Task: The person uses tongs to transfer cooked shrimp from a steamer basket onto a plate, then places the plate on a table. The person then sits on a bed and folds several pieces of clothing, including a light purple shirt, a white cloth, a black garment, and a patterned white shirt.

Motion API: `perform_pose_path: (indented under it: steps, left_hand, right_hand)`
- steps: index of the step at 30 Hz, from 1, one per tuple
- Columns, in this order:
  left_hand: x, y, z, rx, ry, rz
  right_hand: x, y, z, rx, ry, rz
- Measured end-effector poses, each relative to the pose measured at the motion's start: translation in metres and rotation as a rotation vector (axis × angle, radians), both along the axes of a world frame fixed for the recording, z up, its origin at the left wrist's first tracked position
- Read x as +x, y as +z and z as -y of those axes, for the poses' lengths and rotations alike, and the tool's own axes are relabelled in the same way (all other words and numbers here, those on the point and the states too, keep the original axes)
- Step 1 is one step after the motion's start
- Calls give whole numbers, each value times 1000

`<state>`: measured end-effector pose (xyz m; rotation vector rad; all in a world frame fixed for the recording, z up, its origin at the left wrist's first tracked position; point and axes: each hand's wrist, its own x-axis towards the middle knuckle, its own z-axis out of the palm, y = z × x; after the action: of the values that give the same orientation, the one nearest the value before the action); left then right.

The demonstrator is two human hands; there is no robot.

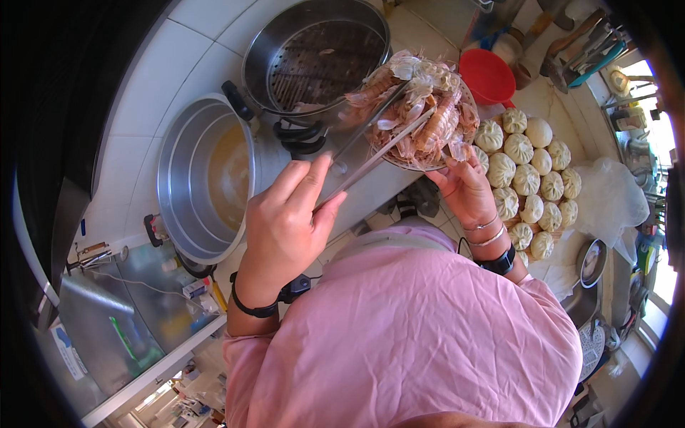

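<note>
Cooked mantis shrimps (441, 125) are heaped on a round plate (398, 162). My right hand (466, 184) grips the plate's near right rim, its fingers partly hidden by the shrimps. In my left hand (291, 211) are what look like long metal tongs (374, 155), with their handle end hidden in my palm. The two arms of the tongs stand apart, and their tips reach the top of the heap. Behind and left of the plate is a steamer tier (321, 69) with a dark perforated bottom holding a few pale scraps.
A metal pot (206, 176) with cloudy brownish liquid stands left of my left hand. Several pleated buns (527, 179) sit on a tray to the right. A red ladle (487, 76) lies behind them. A plastic bag (613, 195) and small pan (592, 262) are farther right.
</note>
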<state>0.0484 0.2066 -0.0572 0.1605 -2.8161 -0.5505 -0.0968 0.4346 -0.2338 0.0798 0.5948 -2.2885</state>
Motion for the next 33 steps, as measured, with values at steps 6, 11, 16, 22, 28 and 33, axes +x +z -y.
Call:
perform_pose_path:
  steps: [6, 11, 16, 22, 28, 33]
  left_hand:
    - [2, 17, 13, 126, 72, -37]
    - [-14, 70, 62, -421, 242, -171]
    - [-74, 64, 120, -1053, -78, 21]
    - [-125, -1, 144, -1044, -356, 195]
    - [-120, 6, 151, -977, -268, 168]
    - [-88, 49, 146, -902, -226, -111]
  right_hand:
    - [-1, 0, 5, 7, -18, -3]
    - [-3, -1, 6, -19, -74, -40]
    - [-7, 0, 6, 35, -80, -33]
    - [-9, -2, 6, 23, -94, -52]
    - [-7, 1, 3, 24, -87, -85]
    - [-4, -2, 3, 20, -76, -103]
